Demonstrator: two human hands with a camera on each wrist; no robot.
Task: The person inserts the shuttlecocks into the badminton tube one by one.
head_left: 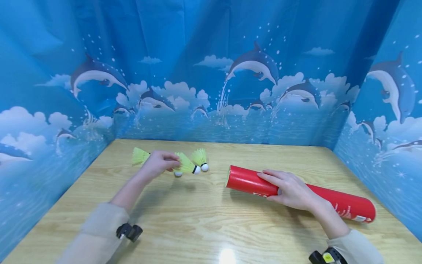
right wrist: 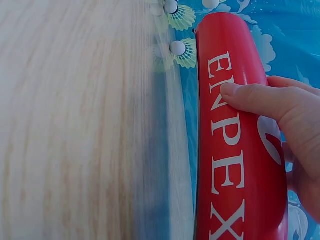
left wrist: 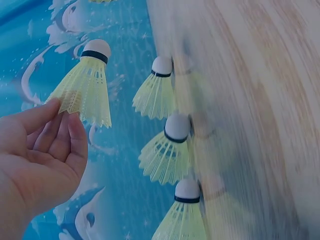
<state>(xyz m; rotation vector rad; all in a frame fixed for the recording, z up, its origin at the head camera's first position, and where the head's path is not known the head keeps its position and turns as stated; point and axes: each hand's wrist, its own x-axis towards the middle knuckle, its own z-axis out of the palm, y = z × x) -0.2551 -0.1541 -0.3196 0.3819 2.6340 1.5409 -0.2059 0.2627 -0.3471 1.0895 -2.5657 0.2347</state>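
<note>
Left hand (head_left: pixel 157 164) pinches a shuttlecock (head_left: pixel 185 165) by its skirt (left wrist: pixel 89 90), probably light, bendy, sturdier at the cork (left wrist: pixel 100 47); at right, right hand (head_left: pixel 294 190) clamps a stiff-looking tube (right wrist: pixel 240 132).

Shuttlecocks (head_left: pixel 199 157) left, ENPEX tube (head_left: pixel 344 201) right

Three shuttlecocks sit on the far left part of the table (head_left: pixel 211 223); a fourth shuttlecock (head_left: pixel 186 165) is in the left hand (head_left: pixel 157 164) near them. Rightward, the right hand (head_left: pixel 293 190) is on the ENPEX tube. Behind stands the backdrop (head_left: pixel 197 44).
</note>
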